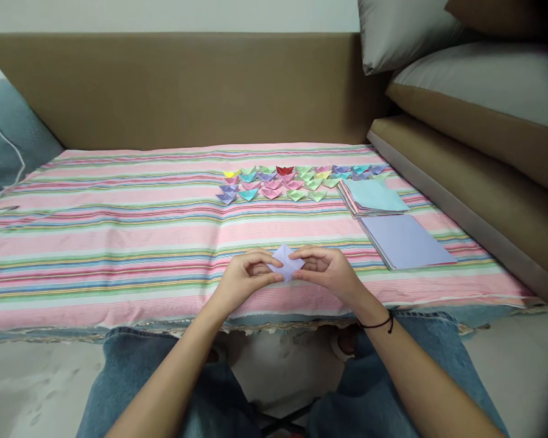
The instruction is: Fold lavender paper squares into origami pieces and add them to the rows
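Observation:
A small lavender folded paper (284, 261), diamond-shaped with a crease down its middle, is held between both hands above the near part of the striped cloth. My left hand (250, 272) pinches its left corner between thumb and fingers. At the right corner, my right hand (325, 267) pinches it in the same way. Beyond the hands lie rows of small folded paper boats (271, 193) in pink, green, blue, purple, yellow and red. To the right are a stack of light blue paper (378, 196) and a stack of lavender paper (408, 241).
A pink striped cloth (119, 243) covers the flat surface. A brown backrest (201, 91) rises behind it. Grey and brown cushions (479, 91) are piled on the right. A white cable (13, 149) runs down at the far left.

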The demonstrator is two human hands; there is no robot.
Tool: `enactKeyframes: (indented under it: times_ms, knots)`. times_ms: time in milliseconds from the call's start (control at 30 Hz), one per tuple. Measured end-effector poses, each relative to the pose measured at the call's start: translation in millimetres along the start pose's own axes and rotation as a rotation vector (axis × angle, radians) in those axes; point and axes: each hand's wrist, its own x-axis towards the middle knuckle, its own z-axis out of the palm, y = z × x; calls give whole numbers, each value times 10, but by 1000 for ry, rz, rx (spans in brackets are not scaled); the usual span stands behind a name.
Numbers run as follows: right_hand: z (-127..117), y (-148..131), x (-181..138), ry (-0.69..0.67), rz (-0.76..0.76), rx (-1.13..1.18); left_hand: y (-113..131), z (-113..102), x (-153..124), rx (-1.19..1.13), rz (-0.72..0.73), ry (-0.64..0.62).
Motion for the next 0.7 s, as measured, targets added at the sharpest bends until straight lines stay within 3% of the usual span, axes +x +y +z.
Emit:
enactKeyframes:
  times_ms: [333, 567, 700]
  knots:
    - [23, -18, 11, 43, 11, -10, 26, 35, -8, -92, -59, -21]
    - [30, 3, 20, 39, -57, -14, -34, 109, -16, 78, 82, 96]
    - [40, 0, 14, 17, -103, 1, -31, 125, -25, 233, 199, 38]
